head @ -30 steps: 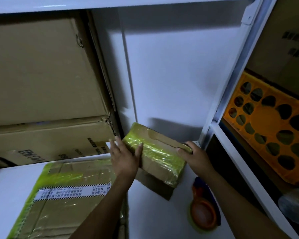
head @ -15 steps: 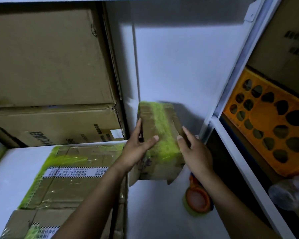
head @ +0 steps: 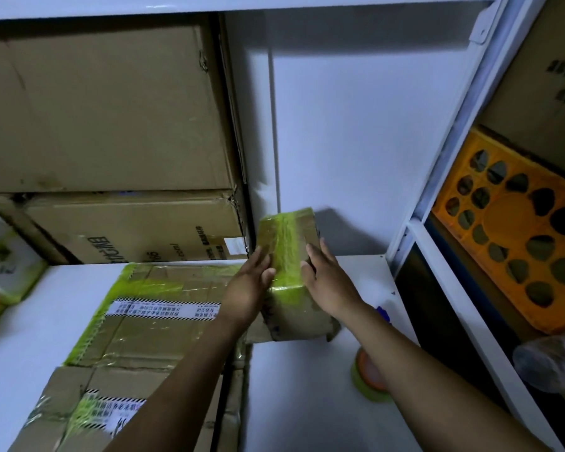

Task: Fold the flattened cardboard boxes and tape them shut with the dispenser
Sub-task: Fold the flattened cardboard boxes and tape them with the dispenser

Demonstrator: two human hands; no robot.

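Green-taped cardboard, the small box (head: pixel 289 252) is now lying straight on the desk (head: pixel 307 402), no more tilted; the left hand (head: pixel 250 285) and right hand (head: pixel 328 282) are pressing flat against its sides, apparently finishing it.

An orange perforated crate (head: pixel 516 236) stands at the right of the frame beside a white shelf post (head: pixel 454 125), a crumpled clear bag (head: pixel 552 360) lower right
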